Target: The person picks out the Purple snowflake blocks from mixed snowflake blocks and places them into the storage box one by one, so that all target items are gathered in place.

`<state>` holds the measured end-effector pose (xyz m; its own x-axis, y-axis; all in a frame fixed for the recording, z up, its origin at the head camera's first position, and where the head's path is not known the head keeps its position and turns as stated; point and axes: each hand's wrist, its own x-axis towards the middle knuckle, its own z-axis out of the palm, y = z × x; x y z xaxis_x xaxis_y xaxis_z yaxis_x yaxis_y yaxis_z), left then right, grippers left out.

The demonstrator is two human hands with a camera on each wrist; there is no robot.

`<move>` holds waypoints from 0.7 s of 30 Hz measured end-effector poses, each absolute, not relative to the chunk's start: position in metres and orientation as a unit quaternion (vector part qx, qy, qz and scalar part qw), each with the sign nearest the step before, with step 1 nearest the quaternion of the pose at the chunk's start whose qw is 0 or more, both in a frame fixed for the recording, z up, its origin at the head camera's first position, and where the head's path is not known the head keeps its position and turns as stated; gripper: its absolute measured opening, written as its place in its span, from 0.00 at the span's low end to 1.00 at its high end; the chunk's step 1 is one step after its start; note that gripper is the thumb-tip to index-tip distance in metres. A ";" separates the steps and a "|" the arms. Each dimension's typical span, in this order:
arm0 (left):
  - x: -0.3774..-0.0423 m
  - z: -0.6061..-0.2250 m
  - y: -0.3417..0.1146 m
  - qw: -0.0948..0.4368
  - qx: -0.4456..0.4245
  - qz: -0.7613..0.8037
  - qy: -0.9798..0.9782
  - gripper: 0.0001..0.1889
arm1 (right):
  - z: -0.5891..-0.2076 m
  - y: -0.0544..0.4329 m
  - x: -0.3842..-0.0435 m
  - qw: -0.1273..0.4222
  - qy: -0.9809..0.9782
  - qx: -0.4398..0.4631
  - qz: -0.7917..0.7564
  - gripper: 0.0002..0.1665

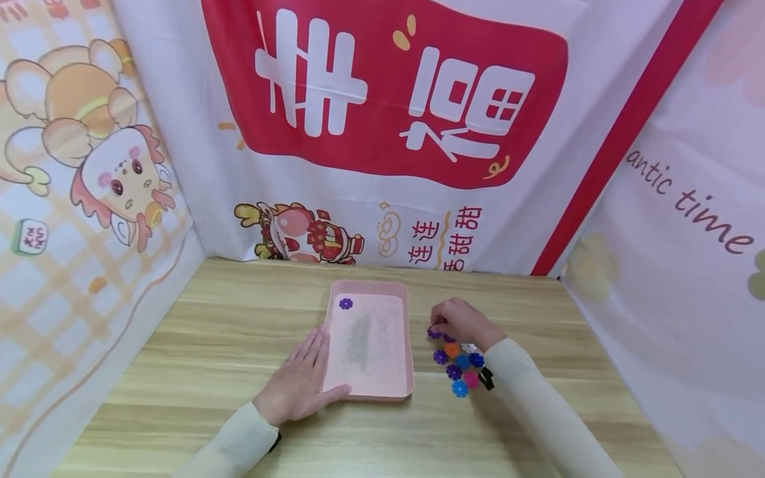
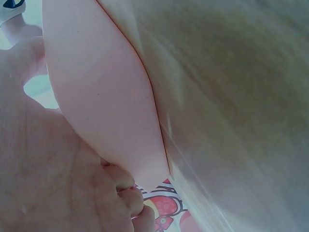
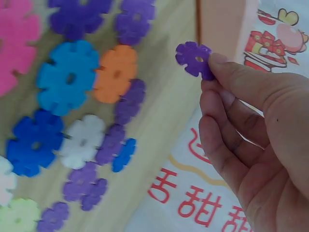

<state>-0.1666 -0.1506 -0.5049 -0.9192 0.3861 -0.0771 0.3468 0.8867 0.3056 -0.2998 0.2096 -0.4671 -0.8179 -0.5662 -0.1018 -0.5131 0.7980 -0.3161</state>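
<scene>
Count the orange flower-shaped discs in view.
1: the orange disc on the table, right of the pink tray, among other discs. More may be hidden by the right hand.

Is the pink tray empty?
Not empty: one purple snowflake disc lies inside the pink tray, near its far left corner, as the head view shows.

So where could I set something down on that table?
Bare wood lies between the checked sheet and left hand, and right of the right sleeve. Crowded: right of the pink tray, where coloured discs cluster near the right hand.
</scene>
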 end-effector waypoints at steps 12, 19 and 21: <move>-0.169 -0.506 -0.151 0.068 0.187 0.140 0.970 0.58 | -0.438 0.189 -0.312 0.070 0.933 -0.316 -0.158 0.06; -0.167 -0.506 -0.152 0.066 0.194 0.134 0.970 0.57 | -0.429 0.168 -0.318 0.067 0.933 -0.322 -0.144 0.06; -0.167 -0.506 -0.152 0.062 0.195 0.134 0.970 0.57 | -0.428 0.160 -0.320 0.067 0.931 -0.328 -0.144 0.07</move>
<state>-0.1669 -0.1516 -0.5058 -0.9164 0.3943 -0.0686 0.3608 0.8882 0.2843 -0.3196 0.1604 -0.4275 -0.7760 -0.6300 -0.0305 -0.5915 0.7437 -0.3114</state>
